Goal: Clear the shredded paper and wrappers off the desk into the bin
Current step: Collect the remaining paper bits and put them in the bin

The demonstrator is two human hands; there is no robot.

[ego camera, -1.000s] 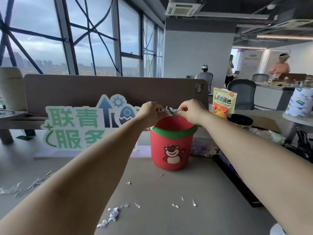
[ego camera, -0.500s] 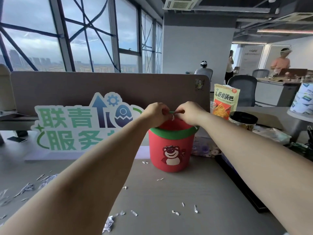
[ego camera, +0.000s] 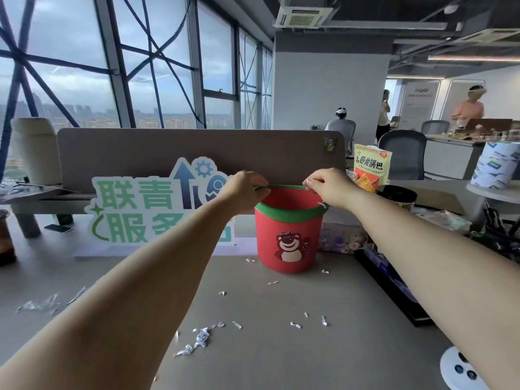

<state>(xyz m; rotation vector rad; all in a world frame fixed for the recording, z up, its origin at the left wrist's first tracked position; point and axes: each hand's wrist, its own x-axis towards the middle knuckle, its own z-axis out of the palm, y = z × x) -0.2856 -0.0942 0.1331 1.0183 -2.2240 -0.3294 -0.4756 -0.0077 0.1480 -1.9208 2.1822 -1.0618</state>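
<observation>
Both bare forearms extended forward, the left hand (ego camera: 247,187) and right hand (ego camera: 326,187) level and apart, each with fingers curled in a pinch.

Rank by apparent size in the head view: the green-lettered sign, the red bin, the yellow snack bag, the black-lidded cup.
1. green-lettered sign
2. red bin
3. yellow snack bag, though it stands farther back
4. black-lidded cup, partly hidden by the arm

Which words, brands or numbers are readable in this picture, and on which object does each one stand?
"联青" over "服务": green characters on the cut-out sign; its right part is hidden by the left arm.
"卧龙锅巴": on the yellow snack bag; small print unreadable.
Wall panel: text too small.
Blue-and-white roll: print blurred.
Red bin: bear picture only.
</observation>
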